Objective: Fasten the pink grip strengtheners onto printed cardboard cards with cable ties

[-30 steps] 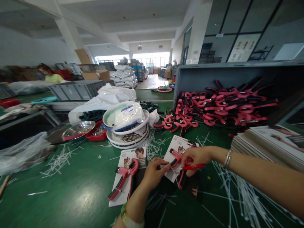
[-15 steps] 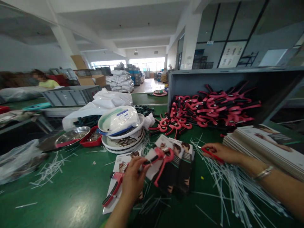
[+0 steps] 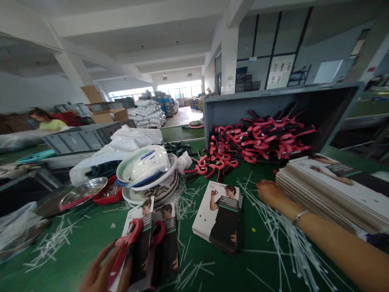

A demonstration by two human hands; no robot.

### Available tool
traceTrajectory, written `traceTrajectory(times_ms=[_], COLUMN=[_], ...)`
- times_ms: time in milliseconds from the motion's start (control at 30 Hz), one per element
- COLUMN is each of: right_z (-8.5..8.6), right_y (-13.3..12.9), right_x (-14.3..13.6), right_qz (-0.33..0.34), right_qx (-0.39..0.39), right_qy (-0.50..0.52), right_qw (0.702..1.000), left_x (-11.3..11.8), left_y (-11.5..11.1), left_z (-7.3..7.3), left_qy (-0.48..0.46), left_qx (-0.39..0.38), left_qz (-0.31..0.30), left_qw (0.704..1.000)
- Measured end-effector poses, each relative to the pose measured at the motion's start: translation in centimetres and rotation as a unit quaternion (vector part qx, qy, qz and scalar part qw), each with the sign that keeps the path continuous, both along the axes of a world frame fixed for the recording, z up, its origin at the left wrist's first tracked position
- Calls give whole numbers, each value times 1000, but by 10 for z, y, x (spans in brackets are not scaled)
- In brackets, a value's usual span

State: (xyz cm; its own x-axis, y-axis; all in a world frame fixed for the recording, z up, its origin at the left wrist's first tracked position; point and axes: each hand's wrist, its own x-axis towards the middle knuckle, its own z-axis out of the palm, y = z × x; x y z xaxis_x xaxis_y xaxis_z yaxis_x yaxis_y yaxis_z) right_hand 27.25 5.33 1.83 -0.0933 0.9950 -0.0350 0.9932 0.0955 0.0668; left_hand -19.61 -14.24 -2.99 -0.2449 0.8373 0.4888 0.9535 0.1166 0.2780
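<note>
At the lower left, my left hand [image 3: 101, 269], slightly blurred, has its fingers and thumb around the handle of a pink-and-black plier-like clamp [image 3: 135, 231]. That clamp lies over a printed card [image 3: 129, 217]. Just right of it, another pink-and-black clamp [image 3: 158, 234] rests on a second card [image 3: 169, 229]. My right hand [image 3: 269, 194] is curled above the upper end of a spread of white cable ties [image 3: 291, 239], beside the big card pile; its fingertips are hidden, so I cannot make out what it holds. A small stack of printed cards [image 3: 202, 215] lies between my hands.
A grey crate [image 3: 337, 117] on its side spills pink-and-black clamps [image 3: 261, 140] onto the green table. A tall card pile [image 3: 304, 186] stands at right. Stacked bowls [image 3: 146, 174], a red tray [image 3: 106, 194] and a metal dish [image 3: 80, 194] sit left. A person [image 3: 45, 119] is farther back.
My left hand has moved left and down, bringing a clamp with its card off the middle stack. My right hand has turned over; the red-handled tool it held no longer shows.
</note>
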Motion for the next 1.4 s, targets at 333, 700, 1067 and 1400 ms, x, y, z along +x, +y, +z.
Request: traceTrajectory(times_ms=[333,700,1067,1400], right_z=[-18,-16,-41,-20], right_y=[-1,8,-29,-23], right_x=[-20,21,-74,-68], right_qz=[-4,-94,-115,-119], right_qx=[-34,43,-56,-55], right_qy=[75,381,698,728], right_qw=[997,919,704,672], left_x=[43,124,172,181], left_y=[36,116,140,152], left_z=[-7,14,6,3], left_qy=[150,-204,-200,-243], left_qx=[-239,-244,-297,-233], left_qz=[7,-186,-190,-110], left_qw=[959,930,914,935])
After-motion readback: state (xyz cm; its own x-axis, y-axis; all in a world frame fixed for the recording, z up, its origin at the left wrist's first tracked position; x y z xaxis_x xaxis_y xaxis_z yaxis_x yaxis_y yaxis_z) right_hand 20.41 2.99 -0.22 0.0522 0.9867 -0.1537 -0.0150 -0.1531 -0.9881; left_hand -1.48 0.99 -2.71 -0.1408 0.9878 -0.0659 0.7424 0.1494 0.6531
